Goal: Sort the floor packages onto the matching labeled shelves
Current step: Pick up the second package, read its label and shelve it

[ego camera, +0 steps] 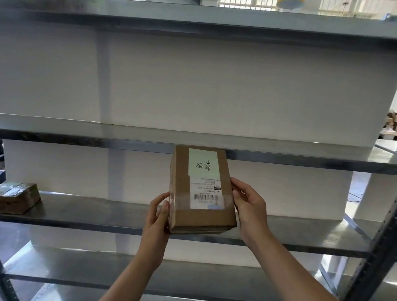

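Note:
I hold a brown cardboard package [201, 193] in front of a grey metal shelving unit. Its top face carries a white label with handwritten characters and a printed shipping label with a barcode. My left hand [158, 215] grips the package's lower left edge, and my right hand [248, 201] grips its right side. The package hangs in the air between the middle shelf [75, 128] and the lower shelf [93, 211], with its far end at the front edge of the middle shelf.
A smaller taped brown package [12, 197] lies at the left end of the lower shelf. A dark perforated upright [385, 236] stands at the right. A white wall backs the shelves. More shelves run above and below.

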Motion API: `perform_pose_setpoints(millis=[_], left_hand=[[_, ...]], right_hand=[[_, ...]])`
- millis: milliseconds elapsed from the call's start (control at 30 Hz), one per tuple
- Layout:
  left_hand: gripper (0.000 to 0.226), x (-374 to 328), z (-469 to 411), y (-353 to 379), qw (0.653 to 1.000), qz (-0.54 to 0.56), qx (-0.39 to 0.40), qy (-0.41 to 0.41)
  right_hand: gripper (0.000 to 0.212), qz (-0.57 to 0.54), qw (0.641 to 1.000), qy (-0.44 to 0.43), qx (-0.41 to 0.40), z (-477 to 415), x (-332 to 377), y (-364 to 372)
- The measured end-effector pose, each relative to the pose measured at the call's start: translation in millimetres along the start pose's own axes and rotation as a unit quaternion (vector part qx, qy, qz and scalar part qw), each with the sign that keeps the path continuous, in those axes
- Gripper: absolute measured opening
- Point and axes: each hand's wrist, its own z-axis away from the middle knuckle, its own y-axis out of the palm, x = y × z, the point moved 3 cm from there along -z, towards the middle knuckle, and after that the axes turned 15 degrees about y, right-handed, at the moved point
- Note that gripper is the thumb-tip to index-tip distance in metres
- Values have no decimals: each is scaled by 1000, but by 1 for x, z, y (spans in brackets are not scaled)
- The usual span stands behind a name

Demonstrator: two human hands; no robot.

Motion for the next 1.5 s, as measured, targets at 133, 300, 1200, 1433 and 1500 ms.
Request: perform_pose_setpoints(millis=[133,300,1200,1433,1500], left_hand=[[54,0,-3,1,998,20,62,-17],[87,0,-3,8,985,46,164,-39],[79,22,0,5,954,233,139,-128],[86,20,-11,-1,953,233,145,-127],[82,19,-15,-1,959,229,126,-113]], right_hand=[[36,-26,1000,12,3,-2,-4,-8],[29,-77,996,44,2,-7,-7,-15],[84,-21,991,0,133,-30,-15,-39],[94,-7,986,-29,162,-33,-5,-47],[83,-12,987,-35,155,-33,-5,-48]])
